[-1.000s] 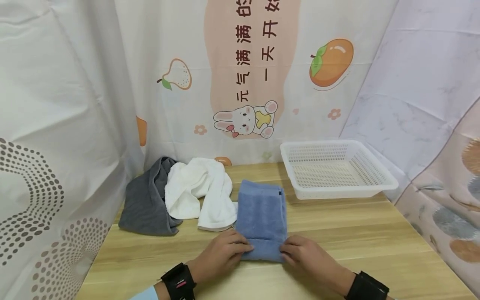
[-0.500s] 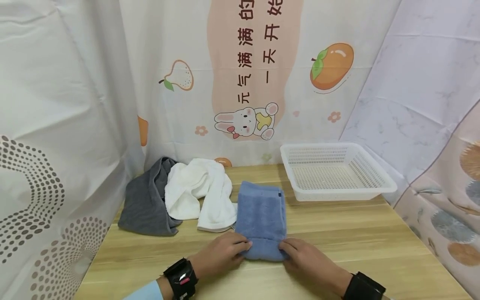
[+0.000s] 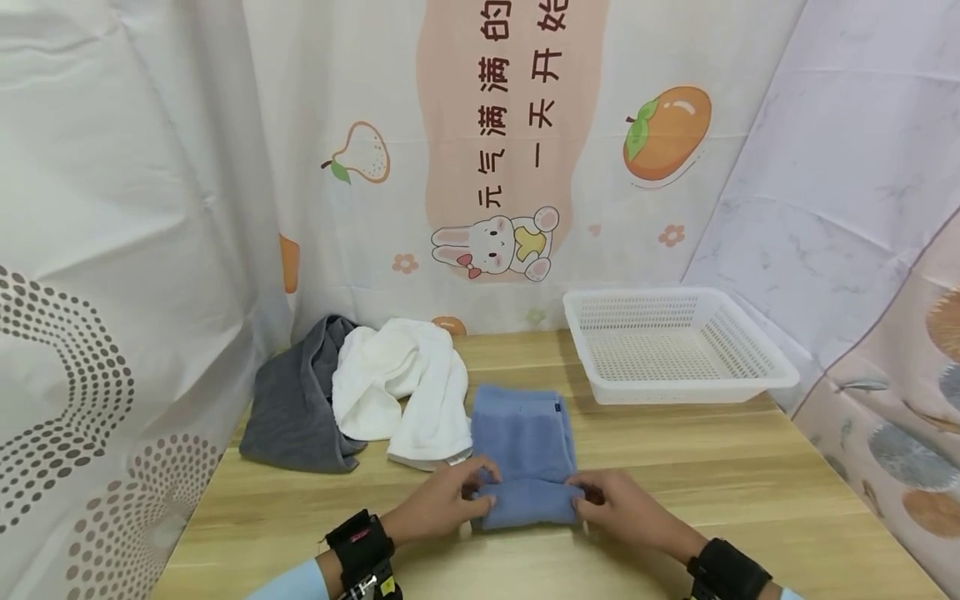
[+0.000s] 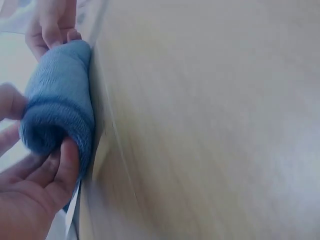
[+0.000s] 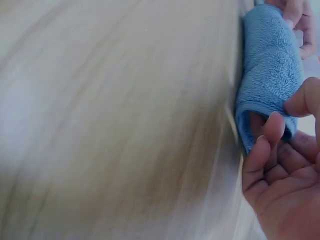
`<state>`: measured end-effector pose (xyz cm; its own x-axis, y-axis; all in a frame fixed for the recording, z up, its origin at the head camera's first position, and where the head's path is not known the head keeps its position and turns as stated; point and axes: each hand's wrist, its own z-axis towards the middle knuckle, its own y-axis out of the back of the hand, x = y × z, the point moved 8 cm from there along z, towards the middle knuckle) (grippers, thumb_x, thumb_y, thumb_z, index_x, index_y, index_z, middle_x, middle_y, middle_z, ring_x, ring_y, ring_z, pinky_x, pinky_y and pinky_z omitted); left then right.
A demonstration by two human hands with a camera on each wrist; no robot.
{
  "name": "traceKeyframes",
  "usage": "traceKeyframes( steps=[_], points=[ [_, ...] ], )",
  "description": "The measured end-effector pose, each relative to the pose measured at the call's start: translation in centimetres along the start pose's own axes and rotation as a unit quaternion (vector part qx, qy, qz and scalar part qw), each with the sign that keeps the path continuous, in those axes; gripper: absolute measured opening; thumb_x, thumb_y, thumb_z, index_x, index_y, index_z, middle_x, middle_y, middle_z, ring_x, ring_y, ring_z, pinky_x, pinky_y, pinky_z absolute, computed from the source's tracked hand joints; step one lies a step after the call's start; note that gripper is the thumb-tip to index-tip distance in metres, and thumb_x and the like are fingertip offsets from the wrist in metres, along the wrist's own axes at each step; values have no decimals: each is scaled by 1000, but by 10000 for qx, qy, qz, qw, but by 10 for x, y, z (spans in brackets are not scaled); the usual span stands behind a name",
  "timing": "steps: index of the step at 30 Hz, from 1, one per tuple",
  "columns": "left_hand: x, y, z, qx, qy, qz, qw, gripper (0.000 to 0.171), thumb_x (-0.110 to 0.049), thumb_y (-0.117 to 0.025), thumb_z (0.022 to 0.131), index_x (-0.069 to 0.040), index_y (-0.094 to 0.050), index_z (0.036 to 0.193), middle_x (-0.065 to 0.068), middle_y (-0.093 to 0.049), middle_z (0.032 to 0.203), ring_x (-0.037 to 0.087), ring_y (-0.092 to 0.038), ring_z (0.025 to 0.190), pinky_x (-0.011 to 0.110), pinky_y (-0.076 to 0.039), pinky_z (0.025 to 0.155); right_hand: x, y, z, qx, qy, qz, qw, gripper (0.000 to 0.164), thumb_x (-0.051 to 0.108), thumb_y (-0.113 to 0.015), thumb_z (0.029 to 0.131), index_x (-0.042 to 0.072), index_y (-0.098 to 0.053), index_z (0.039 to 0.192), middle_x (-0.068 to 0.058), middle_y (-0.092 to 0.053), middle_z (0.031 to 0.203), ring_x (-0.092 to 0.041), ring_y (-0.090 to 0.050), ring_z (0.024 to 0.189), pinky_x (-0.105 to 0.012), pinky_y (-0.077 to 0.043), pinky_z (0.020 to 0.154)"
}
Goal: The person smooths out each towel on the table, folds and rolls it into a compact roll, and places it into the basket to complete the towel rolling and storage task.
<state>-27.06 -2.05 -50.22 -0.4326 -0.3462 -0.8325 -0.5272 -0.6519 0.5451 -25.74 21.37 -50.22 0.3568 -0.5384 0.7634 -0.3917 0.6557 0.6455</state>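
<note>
At the left of the frame hangs a white curtain (image 3: 172,208), creased and printed with grey-brown dots in curving bands. Beside it, left of centre on the pale wood-grain table (image 3: 697,467), lies a dark grey towel (image 3: 288,408), loosely folded with a bunched upper corner. A white towel (image 3: 435,392) overlaps its right side, fluffy and heaped in soft folds, with its lower right end just beside the blue cloth. Behind them the backdrop (image 3: 495,100) carries a pear, a sideways rabbit, an orange fruit and dark lettering on a peach patch.

At the lower centre, the left hand (image 3: 442,500) pinches the left end of the blue towel (image 3: 525,446), thumb and fingers bent close together; in the left wrist view its fingertips reach into the hollow of the roll. The blue towel lies at the lower centre of the frame, its near end rolled into a thick tube and the rest flat and layered beyond it, a small dark tag near its upper right corner. Its terry weave shows clearly in the right wrist view, where the right hand (image 3: 618,504) grips the other end, thumb outside and a finger inside the opening.

Right of centre, farther back, stands a white plastic basket (image 3: 678,390), rectangular and shallow, with slotted walls, a smooth rim and its mesh floor in plain sight. At the far right hangs a pinkish patterned cloth (image 3: 900,400)
</note>
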Motion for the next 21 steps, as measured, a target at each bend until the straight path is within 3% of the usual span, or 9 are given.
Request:
traceKeyframes(
  steps=[3, 6, 8, 10, 12, 15, 17, 19, 21],
  points=[
    [-1, 3, 1, -269, 17, -44, 9996, 9, -24, -65, 102, -27, -66, 110, -10, -70, 102, 3, -63, 84, 25, -52, 75, -1, 2, 3, 58, -188, 215, 9996, 23, 13, -67, 97, 4, -72, 118, -4, -73, 104, -5, -64, 84, -25, -53, 69],
    [-11, 5, -1, -569, -528, 804, 9937, 5, -19, -69, 99, -23, -70, 100, -11, -68, 101, 1, -61, 86, 21, -51, 75, 3, 2, 6, 38, -44, 230, 9997, 19, 15, -69, 98, 7, -66, 115, 0, -71, 93, -5, -63, 78, -25, -53, 65],
    [-19, 6, -4, -797, -960, 1541, 9801, 5, -16, -73, 97, -21, -73, 95, -11, -67, 103, 0, -60, 89, 18, -51, 77, 10, 3, 6, -150, 292, -22, 9995, 16, 12, -71, 96, 11, -62, 110, 7, -65, 85, -2, -58, 73, -24, -50, 61],
    [-25, 4, -7, -952, -1371, 2318, 9583, 4, -17, -74, 96, -20, -74, 94, -11, -66, 103, 2, -60, 95, 18, -50, 82, 22, 4, 5, -480, 915, -677, 9923, 22, 6, -74, 91, 13, -60, 106, 7, -63, 88, -4, -57, 74, -24, -50, 61],
    [-30, 1, -8, -934, -1638, 2760, 9425, 3, -19, -73, 96, -19, -76, 94, -11, -67, 104, 4, -60, 98, 19, -50, 86, 38, 4, 2, -853, 1643, -1533, 9707, 28, 0, -76, 84, 13, -64, 105, 5, -62, 97, -7, -59, 83, -25, -52, 66],
    [-35, -4, -10, -740, -1999, 3224, 9223, 15, -31, -75, 95, -16, -77, 98, -8, -67, 109, 9, -59, 101, 24, -49, 89, 59, -4, -7, -1264, 2696, -2673, 9165, 32, -1, -78, 77, 9, -68, 106, 1, -62, 108, -13, -61, 94, -26, -53, 76],
    [-38, -6, -12, -578, -2179, 3359, 9145, 24, -37, -79, 92, -15, -76, 101, -6, -66, 112, 10, -59, 104, 25, -48, 91, 66, -12, -11, -1270, 3125, -3020, 8916, 31, 6, -81, 79, 5, -69, 108, -2, -63, 111, -16, -62, 98, -28, -53, 80],
    [-40, -8, -14, -467, -2285, 3426, 9101, 34, -41, -84, 87, -13, -74, 105, -3, -65, 115, 11, -59, 107, 26, -47, 94, 68, -17, -13, -1178, 3245, -3103, 8857, 32, 14, -84, 83, 3, -69, 110, -2, -63, 111, -16, -63, 100, -29, -53, 84],
    [-41, -8, -15, -420, -2327, 3419, 9095, 37, -37, -88, 83, -12, -72, 107, -2, -64, 117, 12, -59, 109, 25, -47, 97, 67, -17, -11, -1111, 3135, -3071, 8917, 35, 19, -86, 84, 3, -68, 109, -2, -64, 109, -15, -64, 98, -29, -53, 83]
  ],
)
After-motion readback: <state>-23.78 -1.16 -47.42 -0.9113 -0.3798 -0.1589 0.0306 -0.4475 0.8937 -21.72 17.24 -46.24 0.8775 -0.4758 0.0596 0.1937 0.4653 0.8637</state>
